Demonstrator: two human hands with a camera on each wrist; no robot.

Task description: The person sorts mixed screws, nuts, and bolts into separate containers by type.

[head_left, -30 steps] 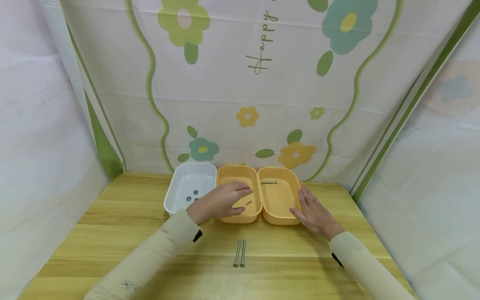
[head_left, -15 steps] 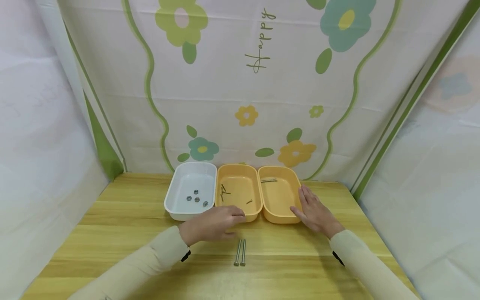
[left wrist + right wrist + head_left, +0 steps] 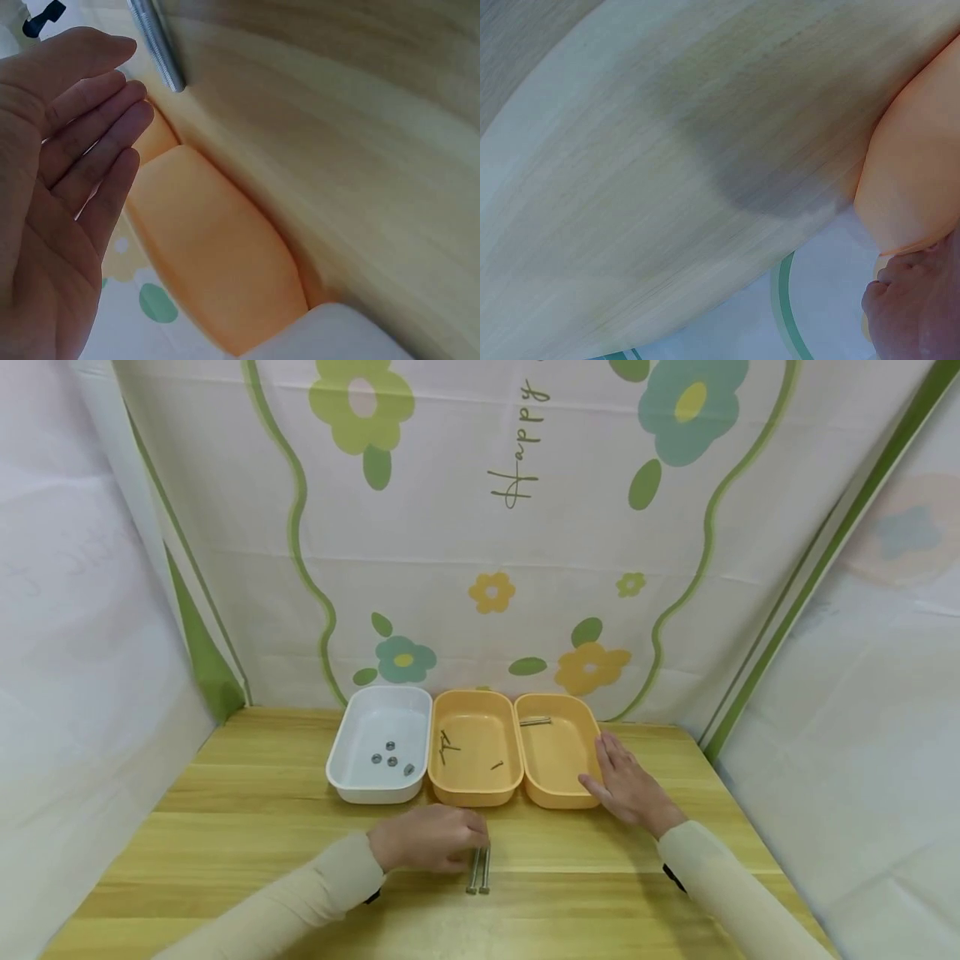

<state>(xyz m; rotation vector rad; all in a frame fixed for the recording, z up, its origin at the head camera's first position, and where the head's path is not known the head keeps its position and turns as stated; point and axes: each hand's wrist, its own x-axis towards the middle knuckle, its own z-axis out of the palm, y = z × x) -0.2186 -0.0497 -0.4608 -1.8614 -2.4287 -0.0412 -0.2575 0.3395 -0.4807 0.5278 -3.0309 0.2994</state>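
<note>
Two long bolts (image 3: 484, 875) lie side by side on the wooden table, heads toward me. My left hand (image 3: 429, 839) hovers over their far ends and covers part of them. In the left wrist view its loosely bent fingers (image 3: 112, 124) and thumb hold nothing, and a threaded bolt shaft (image 3: 159, 49) shows just beyond the thumb tip. My right hand (image 3: 632, 787) rests with extended fingers against the right side of the right orange bin (image 3: 561, 800). That bin contains long bolts (image 3: 536, 722) near its far left corner; their exact number is unclear.
The middle orange bin (image 3: 476, 797) contains several small screws (image 3: 447, 745). Beside it on the left, a white bin (image 3: 373, 795) holds several nuts (image 3: 392, 761). A flowered cloth (image 3: 495, 535) hangs behind the row, and more cloth flanks both sides.
My left hand has drawn back from above the middle orange bin toward me, down to the two bolts on the table. The right hand stays at the right bin.
</note>
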